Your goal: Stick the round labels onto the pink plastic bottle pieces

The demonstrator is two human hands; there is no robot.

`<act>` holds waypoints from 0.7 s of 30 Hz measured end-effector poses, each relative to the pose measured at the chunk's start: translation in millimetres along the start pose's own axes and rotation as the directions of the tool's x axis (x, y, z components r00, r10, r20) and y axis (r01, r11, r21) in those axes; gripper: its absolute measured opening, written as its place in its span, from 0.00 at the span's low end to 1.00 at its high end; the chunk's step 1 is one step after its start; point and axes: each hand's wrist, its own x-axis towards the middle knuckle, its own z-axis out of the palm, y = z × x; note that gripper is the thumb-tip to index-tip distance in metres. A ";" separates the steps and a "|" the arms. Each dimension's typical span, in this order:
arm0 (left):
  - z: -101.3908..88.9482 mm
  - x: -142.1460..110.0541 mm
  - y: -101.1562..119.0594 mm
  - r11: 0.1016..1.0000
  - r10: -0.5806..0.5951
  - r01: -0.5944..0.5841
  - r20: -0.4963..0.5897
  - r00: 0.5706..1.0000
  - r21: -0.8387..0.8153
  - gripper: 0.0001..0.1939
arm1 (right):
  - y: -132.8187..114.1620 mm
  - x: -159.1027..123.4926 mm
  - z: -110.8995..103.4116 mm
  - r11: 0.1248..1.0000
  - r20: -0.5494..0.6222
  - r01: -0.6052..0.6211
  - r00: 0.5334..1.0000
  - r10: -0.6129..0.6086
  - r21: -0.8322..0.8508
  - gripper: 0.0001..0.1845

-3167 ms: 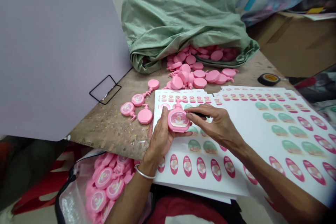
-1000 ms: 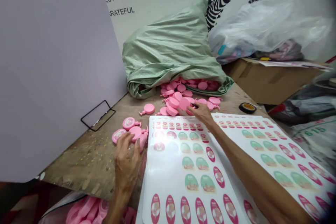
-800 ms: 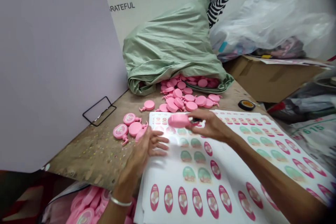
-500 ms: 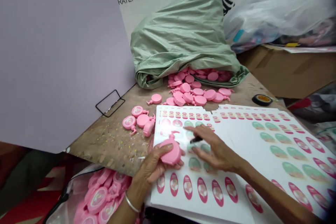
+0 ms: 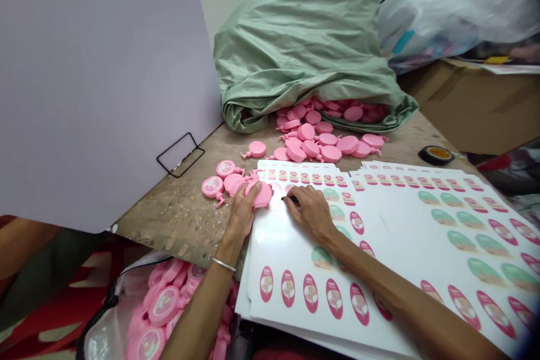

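Observation:
My left hand (image 5: 241,211) is closed around a round pink plastic piece (image 5: 260,196) with a small spout, at the left edge of the sticker sheet (image 5: 287,242). My right hand (image 5: 311,211) rests on that sheet with its fingers pinched on a small black tool (image 5: 292,199), whose dark tip touches or nearly touches the paper. I cannot make out the tool's kind. The sheet bears pink and green printed labels, partly hidden by my right hand and forearm. Just left of the held piece lie several similar pieces, two with round labels, such as this pink labelled piece (image 5: 212,186).
A green sack (image 5: 304,50) spills pink pieces (image 5: 331,153) at the back. On the right are a second stack of sheets (image 5: 400,225), a black tape roll (image 5: 436,155) and a cardboard box (image 5: 476,107). A clear bag (image 5: 103,343) of labelled pieces stands below the table's left edge.
My left hand has moved up and left with the pink piece. My right hand has moved left and up across the sheet, its spread fingers now pinched together. The view has tilted slightly down.

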 end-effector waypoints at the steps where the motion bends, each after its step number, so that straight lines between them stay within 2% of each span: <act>1: -1.4 2.8 -0.8 1.000 -0.002 0.002 0.014 1.000 -0.004 0.17 | 0.9 -0.6 -0.2 1.000 0.001 0.012 1.000 -0.012 -0.003 0.07; 7: -4.1 14.0 -1.6 0.999 -0.032 0.032 0.093 0.995 0.003 0.16 | 1.8 0.1 -0.5 0.999 0.010 0.037 0.999 -0.037 0.016 0.06; 13: -2.1 11.8 2.2 1.000 -0.025 0.025 0.113 0.993 -0.001 0.15 | -8.0 0.1 6.9 0.997 0.045 0.071 0.996 -0.072 0.029 0.11; 18: -2.2 12.0 3.9 0.999 -0.051 0.053 0.124 0.991 -0.010 0.16 | -3.2 -1.0 3.8 1.000 -0.023 0.000 1.000 0.001 0.030 0.07; 21: -3.5 13.2 3.4 0.998 -0.060 0.062 0.116 0.991 -0.017 0.17 | 1.7 -0.6 0.8 0.999 -0.010 0.013 1.000 -0.012 0.044 0.07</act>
